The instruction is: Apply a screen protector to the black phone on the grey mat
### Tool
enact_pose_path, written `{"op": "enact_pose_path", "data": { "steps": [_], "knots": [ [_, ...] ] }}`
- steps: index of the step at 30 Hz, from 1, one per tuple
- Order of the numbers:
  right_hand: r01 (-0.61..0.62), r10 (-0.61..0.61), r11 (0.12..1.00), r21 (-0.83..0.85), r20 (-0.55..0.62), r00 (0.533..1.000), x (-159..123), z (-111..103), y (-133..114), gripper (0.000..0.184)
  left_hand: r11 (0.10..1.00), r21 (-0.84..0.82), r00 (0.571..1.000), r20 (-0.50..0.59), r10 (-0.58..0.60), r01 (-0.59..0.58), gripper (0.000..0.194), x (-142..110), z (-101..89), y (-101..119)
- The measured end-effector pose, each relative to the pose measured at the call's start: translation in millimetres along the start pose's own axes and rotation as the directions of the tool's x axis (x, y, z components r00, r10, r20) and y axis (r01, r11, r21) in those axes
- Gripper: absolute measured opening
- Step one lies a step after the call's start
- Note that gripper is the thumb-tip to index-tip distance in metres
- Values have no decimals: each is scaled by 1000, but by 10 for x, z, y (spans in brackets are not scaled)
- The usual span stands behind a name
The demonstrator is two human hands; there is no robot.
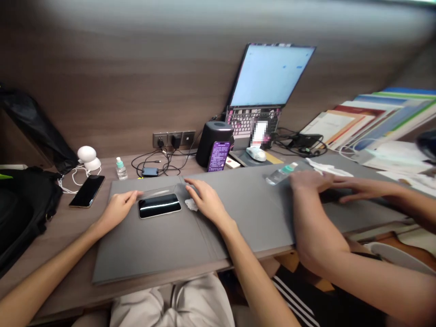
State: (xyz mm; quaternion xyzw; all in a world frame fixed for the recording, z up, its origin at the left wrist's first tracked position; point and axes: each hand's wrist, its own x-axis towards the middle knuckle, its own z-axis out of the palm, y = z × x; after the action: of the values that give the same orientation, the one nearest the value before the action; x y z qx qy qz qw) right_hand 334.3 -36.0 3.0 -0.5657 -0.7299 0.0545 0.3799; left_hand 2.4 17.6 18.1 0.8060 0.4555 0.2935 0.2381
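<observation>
A phone (159, 205) lies face up on the grey desk mat (146, 254), its dark screen crossed by a bright reflection. Just beyond its far edge, a thin clear screen protector (158, 192) spans the space between my hands, mostly seen by its glare. My left hand (121, 206) is closed, pinching the left end between thumb and fingers. My right hand (207, 200) has thumb and index finger brought close at the right end; their exact contact is hard to see. Beneath the right hand sits a crumpled white wipe (191, 205).
At left are another phone (87, 191), a small spray bottle (121, 169) and a black bag (27, 209). Behind stand a black speaker (207, 141), a propped purple-screen phone (219, 156) and a laptop (272, 77). At right, a co-worker's hands (311, 180) work beside another bottle (281, 173).
</observation>
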Motion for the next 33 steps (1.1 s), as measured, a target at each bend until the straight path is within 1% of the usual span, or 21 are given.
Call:
{"op": "enact_pose_path", "data": {
  "steps": [1,3,5,7,10,12,15,17,19,20,22,24,26,27,30,33],
  "knots": [
    [-8,8,1000,-28,-27,1000,-61,-22,5,41,998,-60,1000,-3,-6,5,59,56,16,-23],
    [5,-9,994,-106,-46,999,-216,-50,17,36,982,-189,1000,12,-17,19,64,182,42,-80],
    [34,-40,985,-170,-28,999,-380,-54,34,31,948,-315,999,36,-41,50,69,298,56,-145],
    [62,-63,978,-201,1,998,-507,-48,57,28,904,-420,997,35,-69,78,71,373,59,-207],
    [82,-77,977,-199,33,997,-569,-49,84,26,853,-520,996,-37,-86,54,64,383,60,-278],
    [92,-82,978,-185,57,995,-527,-56,82,24,847,-531,991,-101,-89,22,59,342,63,-296],
    [121,-107,974,-194,81,991,-388,-60,17,25,898,-441,981,-178,-74,-12,55,243,65,-270],
    [153,-138,966,-209,88,987,-274,-49,-68,25,954,-300,982,-182,-40,-17,50,154,58,-212],
    [198,-177,951,-236,108,978,-160,-20,-162,27,995,-102,989,-150,4,-20,42,44,50,-131],
    [227,-200,939,-260,129,971,-108,4,-201,28,1000,0,992,-127,26,-26,38,-16,49,-87],
    [293,-245,902,-317,181,952,-17,71,-249,28,983,169,993,-77,85,-71,34,-134,59,-6],
    [341,-273,868,-361,225,935,53,149,-248,28,949,277,987,-10,162,-153,42,-228,85,48],
    [349,-273,857,-379,241,931,99,216,-217,30,914,338,974,43,222,-224,53,-280,118,63],
    [345,-268,858,-381,241,933,110,237,-200,31,905,353,970,56,235,-240,56,-291,133,58],
    [359,-275,857,-369,263,925,79,232,-185,33,906,346,970,66,235,-243,55,-281,162,9],
    [402,-304,842,-358,301,904,-66,141,-240,35,923,304,971,76,226,-238,55,-254,171,-40]
  ]
}}
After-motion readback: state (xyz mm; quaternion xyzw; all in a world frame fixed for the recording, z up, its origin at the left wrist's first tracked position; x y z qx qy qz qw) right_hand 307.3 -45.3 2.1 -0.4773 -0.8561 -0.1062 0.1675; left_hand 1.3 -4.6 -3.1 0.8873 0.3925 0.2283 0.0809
